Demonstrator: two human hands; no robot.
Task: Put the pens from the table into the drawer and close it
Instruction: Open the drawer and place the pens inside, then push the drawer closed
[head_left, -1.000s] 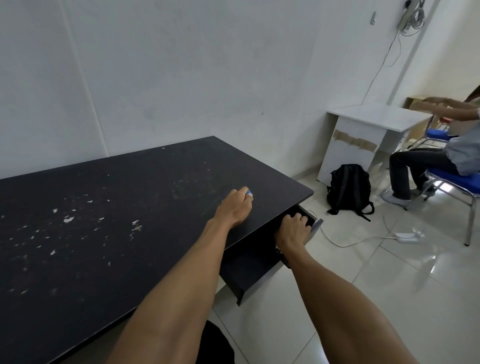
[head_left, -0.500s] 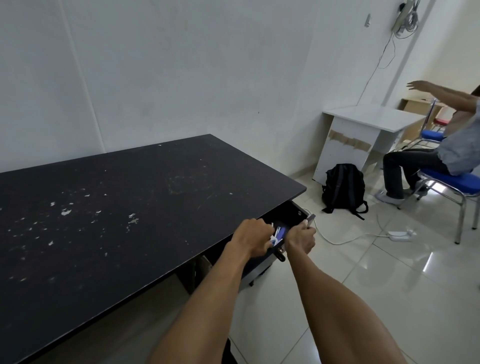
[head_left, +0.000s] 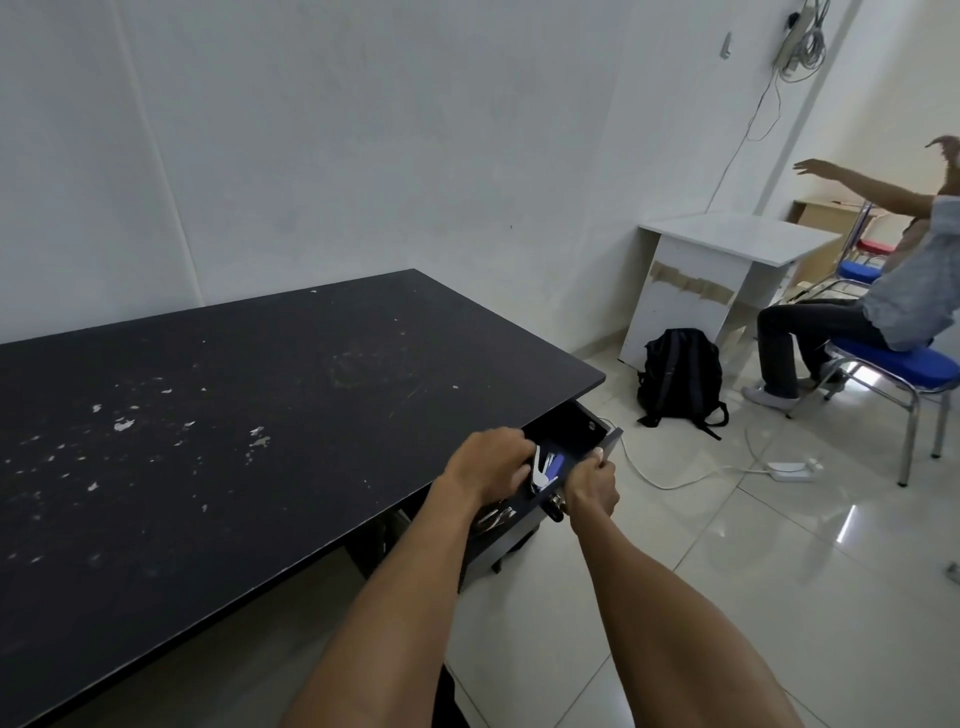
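Observation:
The black drawer (head_left: 569, 428) stands pulled out under the right end of the black table (head_left: 260, 395). My left hand (head_left: 491, 462) reaches into the drawer, its fingers curled around the blue and white pens (head_left: 546, 469), whose ends stick out inside the drawer. My right hand (head_left: 592, 486) grips the drawer's front panel (head_left: 610, 447) near its top edge. A dark knob (head_left: 555, 506) shows just left of that hand. No pens show on the tabletop.
A black backpack (head_left: 680, 376) leans on a white desk (head_left: 727, 260) to the right. A white cable and adapter (head_left: 787, 470) lie on the tiled floor. A person sits on a blue chair (head_left: 898, 364) at far right, arms raised.
My left hand carried the pens from the tabletop down into the drawer. My right hand stayed on the drawer front. The seated person raised both arms.

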